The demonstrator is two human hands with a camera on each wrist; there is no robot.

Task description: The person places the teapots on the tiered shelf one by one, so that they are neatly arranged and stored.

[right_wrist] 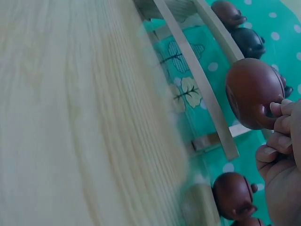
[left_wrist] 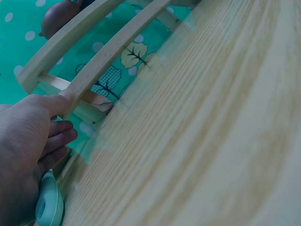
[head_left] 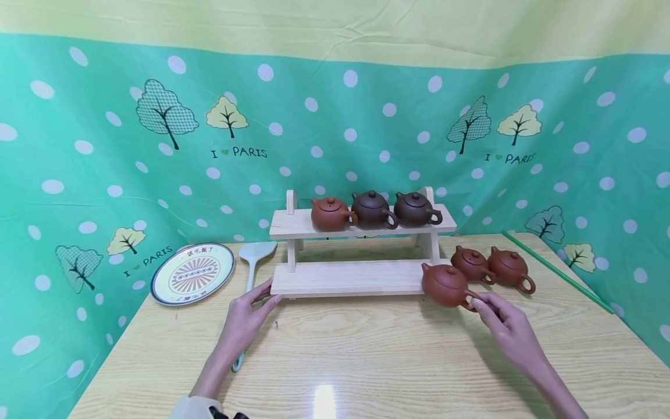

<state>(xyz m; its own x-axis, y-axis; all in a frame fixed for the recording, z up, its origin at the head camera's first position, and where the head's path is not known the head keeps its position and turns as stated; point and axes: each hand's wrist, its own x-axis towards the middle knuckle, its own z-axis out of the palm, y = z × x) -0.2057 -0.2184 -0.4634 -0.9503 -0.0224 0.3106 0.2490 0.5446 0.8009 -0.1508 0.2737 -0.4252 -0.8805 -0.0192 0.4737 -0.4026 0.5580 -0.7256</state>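
A two-tier wooden rack [head_left: 348,278] stands on the table. My left hand [head_left: 249,317] grips the left end of its lower board, and the left wrist view shows the thumb [left_wrist: 61,101] against that board. By its handle, my right hand [head_left: 505,326] pinches a reddish-brown teapot [head_left: 445,285] off the table, near the right end of the lower board. Two more reddish-brown teapots, one [head_left: 473,265] beside the other [head_left: 509,269], sit right of the rack. The top board carries a reddish-brown teapot [head_left: 331,214] and two dark brown teapots, one in the middle [head_left: 370,209] and one [head_left: 412,209] at right.
Left of the rack lie a pale green spatula [head_left: 256,251], partly behind my left arm, and a white plate [head_left: 193,274] with a blue rim. A green stick [head_left: 560,272] lies along the table's right side. Polka-dot cloth [head_left: 314,151] hangs behind and at both sides.
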